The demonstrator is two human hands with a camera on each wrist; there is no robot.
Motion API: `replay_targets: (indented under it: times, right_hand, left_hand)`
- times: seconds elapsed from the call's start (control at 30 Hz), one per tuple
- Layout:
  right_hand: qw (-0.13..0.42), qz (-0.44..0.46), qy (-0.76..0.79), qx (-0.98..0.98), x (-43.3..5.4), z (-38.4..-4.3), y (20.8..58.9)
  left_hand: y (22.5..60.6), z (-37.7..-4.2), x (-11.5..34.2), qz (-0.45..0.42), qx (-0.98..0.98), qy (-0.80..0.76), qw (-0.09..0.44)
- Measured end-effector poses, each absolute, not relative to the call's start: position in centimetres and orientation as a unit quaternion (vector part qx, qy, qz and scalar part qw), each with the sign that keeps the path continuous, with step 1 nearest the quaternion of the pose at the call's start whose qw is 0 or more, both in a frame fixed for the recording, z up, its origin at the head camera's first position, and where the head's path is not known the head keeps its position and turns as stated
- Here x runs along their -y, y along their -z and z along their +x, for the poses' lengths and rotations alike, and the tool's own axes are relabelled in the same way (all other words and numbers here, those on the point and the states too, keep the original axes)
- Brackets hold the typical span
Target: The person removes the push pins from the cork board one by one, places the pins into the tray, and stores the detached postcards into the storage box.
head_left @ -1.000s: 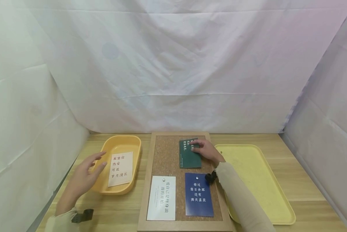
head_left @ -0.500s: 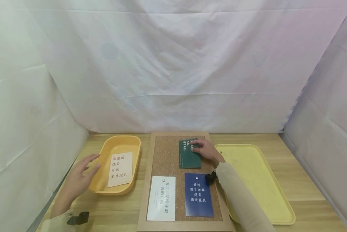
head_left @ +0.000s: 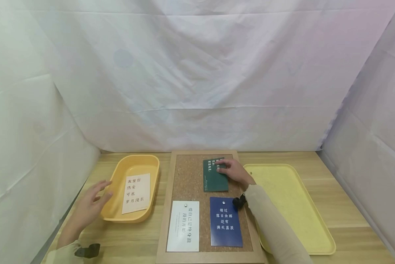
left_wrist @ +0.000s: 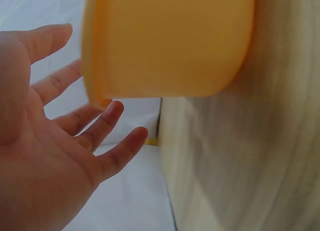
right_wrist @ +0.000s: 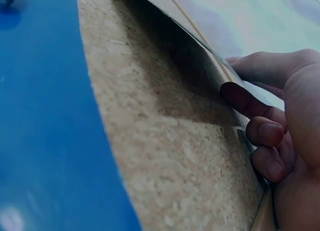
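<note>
One rect. green card (head_left: 215,179) o/ speckled cork bd. (head_left: 188,178)

A hand could pass left of the green card (head_left: 215,181); the right hand (head_left: 236,171) blocks its right.

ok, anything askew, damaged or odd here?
No spill or visible damage. The cream rectangular card sits slightly skewed in the orange-yellow plastic tub. Silver pins show on the blue rectangular card and white rectangular card but not the dark green rectangular card, though the right hand covers part of it.
</note>
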State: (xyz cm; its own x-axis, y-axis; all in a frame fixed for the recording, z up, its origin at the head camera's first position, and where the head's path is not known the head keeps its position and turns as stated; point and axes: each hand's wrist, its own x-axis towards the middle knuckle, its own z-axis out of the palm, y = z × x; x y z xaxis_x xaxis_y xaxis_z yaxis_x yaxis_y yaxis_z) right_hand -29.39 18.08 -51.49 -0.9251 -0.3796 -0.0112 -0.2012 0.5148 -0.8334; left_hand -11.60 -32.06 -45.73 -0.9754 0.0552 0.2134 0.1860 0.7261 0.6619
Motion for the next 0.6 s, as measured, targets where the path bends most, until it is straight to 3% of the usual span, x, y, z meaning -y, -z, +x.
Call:
replay_targets:
  times: [0.6]
  right_hand:
    - [0.085,-0.179,0.455,-0.868,-18.0,-29.3,51.4]
  left_hand:
    - [47.4,-11.3,32.5,-0.032,0.921,0.388,-0.03]
